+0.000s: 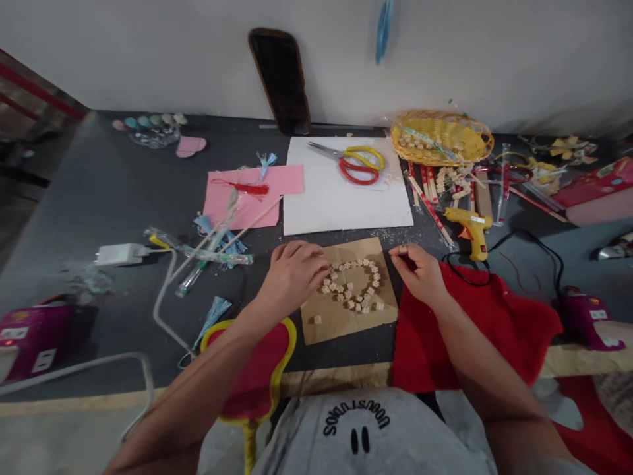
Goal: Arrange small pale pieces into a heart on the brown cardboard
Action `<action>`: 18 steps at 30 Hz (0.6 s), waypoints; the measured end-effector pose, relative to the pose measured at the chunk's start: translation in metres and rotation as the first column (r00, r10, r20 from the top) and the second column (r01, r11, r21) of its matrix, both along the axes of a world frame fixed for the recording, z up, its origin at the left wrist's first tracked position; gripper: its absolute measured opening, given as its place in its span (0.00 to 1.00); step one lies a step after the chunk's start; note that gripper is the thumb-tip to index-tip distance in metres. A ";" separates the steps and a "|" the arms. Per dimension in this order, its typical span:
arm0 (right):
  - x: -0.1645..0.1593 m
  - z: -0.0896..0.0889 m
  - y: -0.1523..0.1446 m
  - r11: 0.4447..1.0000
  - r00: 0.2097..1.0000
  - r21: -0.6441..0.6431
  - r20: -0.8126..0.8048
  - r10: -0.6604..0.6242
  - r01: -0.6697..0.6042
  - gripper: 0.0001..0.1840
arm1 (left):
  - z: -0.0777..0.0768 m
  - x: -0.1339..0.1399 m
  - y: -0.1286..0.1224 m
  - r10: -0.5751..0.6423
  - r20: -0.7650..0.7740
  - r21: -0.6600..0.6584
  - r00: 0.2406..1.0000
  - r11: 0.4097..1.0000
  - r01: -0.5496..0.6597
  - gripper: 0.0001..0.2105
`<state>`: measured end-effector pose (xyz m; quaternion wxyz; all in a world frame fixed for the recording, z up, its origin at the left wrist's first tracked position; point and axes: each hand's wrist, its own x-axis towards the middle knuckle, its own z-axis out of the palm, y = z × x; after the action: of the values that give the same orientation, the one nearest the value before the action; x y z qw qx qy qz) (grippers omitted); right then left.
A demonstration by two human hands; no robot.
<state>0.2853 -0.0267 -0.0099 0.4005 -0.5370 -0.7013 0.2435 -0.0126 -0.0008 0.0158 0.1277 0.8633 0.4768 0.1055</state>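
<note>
At the centre of your dial, on a square sheet of brown paper (341, 330), small pale beige flower-shaped beads (350, 286) are lying in a loose loop, with one bead sitting apart near the sheet's lower-left corner. At nine o'clock, your left hand (297, 272) is hovering palm down, fingers curled, its tips reaching the loop; you cannot tell from here whether they are pinching a bead. Toward three, your right hand (419, 272) is curling just off the paper, thumb and forefinger close together, a tiny beige piece showing at the forefinger; whether it is being gripped, I cannot tell. At four, a red cloth (512, 323) is spreading beneath your right forearm. At eight, a pink paddle with a yellow rim (264, 363) is lying partly under your left forearm. At twelve, scissors with red and yellow handles (341, 154) are resting on a white rectangular board (321, 208). At two, a yellow glue gun (472, 227) is lying; at one, a yellow woven basket (425, 156) is standing.
</note>
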 end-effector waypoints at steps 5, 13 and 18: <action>0.000 0.000 0.000 1.000 1.000 -0.007 0.006 -0.006 0.006 0.06 | -0.002 -0.004 0.001 -0.006 0.035 0.021 0.999 1.000 0.006 0.07; 0.000 -0.002 0.000 0.999 1.000 -0.034 -0.003 -0.010 0.009 0.07 | 0.000 -0.008 0.005 0.010 0.025 0.001 1.000 1.000 -0.010 0.09; 0.000 -0.001 0.000 0.999 1.000 -0.038 0.002 -0.010 0.010 0.08 | -0.001 -0.004 0.005 -0.002 0.018 -0.017 1.000 1.000 0.002 0.09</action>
<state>0.2852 -0.0267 -0.0111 0.3908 -0.5482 -0.6943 0.2543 -0.0162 0.0047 0.0145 0.1393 0.8617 0.4757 0.1089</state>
